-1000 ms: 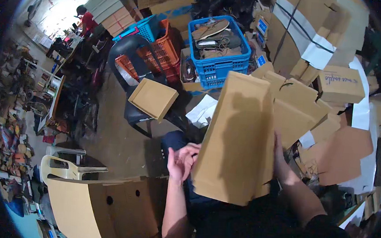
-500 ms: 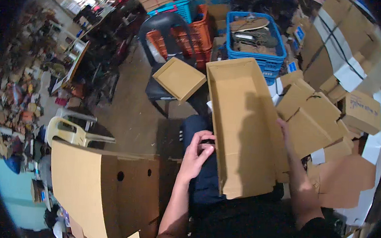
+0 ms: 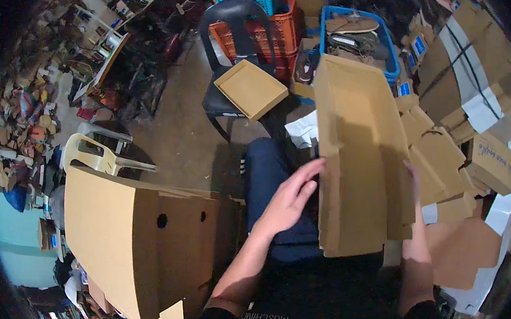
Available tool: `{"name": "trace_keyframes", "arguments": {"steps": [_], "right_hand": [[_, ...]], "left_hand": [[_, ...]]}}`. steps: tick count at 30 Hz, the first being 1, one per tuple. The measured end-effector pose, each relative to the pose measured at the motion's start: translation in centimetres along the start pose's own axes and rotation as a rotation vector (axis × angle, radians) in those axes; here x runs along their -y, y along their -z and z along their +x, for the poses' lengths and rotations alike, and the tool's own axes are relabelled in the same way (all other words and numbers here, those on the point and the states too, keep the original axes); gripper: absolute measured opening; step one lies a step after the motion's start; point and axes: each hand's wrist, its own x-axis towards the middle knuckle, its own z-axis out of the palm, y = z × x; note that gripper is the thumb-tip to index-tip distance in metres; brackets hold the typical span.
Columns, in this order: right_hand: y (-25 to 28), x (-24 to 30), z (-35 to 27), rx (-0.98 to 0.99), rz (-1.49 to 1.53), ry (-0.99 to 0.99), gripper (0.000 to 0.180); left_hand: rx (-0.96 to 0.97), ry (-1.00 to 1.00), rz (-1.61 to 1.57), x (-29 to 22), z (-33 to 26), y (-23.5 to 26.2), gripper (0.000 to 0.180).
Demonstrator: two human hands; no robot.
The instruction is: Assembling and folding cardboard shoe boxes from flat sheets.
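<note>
A long, open brown cardboard box [image 3: 366,149] is tilted upright over my lap, its hollow side toward me. My left hand [image 3: 288,200] holds its left wall, fingertips against the cardboard and thumb a little apart. On the opposite side my right hand [image 3: 413,179] grips the right wall; most of its fingers are hidden by the box. At the box's near end the corners have loose, uneven edges. A shallow cardboard lid or tray [image 3: 251,90] lies on the black plastic chair [image 3: 224,98] in front of me.
Left of my leg stands a large carton [image 3: 184,249] with round holes. Behind the box are a blue crate [image 3: 392,68] of shoes and orange crates [image 3: 258,38]. Flattened and folded cardboard [image 3: 439,157] piles up at the right. A pale plastic chair [image 3: 90,157] stands left.
The box has shifted right and turned, its right wall now standing more upright. Both hands moved right with it. White paper beside the chair has come into view.
</note>
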Motion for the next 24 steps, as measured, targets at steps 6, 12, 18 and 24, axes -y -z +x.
{"name": "trace_keyframes", "arguments": {"steps": [6,12,18,24], "right_hand": [[-7.0,0.4,-0.5,0.194,-0.271,0.318,0.054],[-12.1,0.8,0.7,0.288,-0.285,0.294,0.058],[-9.7,0.9,2.0,0.167,-0.225,-0.041,0.065],[-11.6,1.1,-0.6,0.228,-0.291,-0.065,0.065]], "left_hand": [[-0.236,-0.149,0.288,-1.8,-0.8,3.2,0.062],[-0.060,-0.190,0.698,-3.4,-2.0,4.6,0.055],[0.066,-0.035,0.751,-7.0,-2.2,4.6,0.041],[0.151,-0.063,0.878,-7.2,-2.4,5.8,0.034]]}}
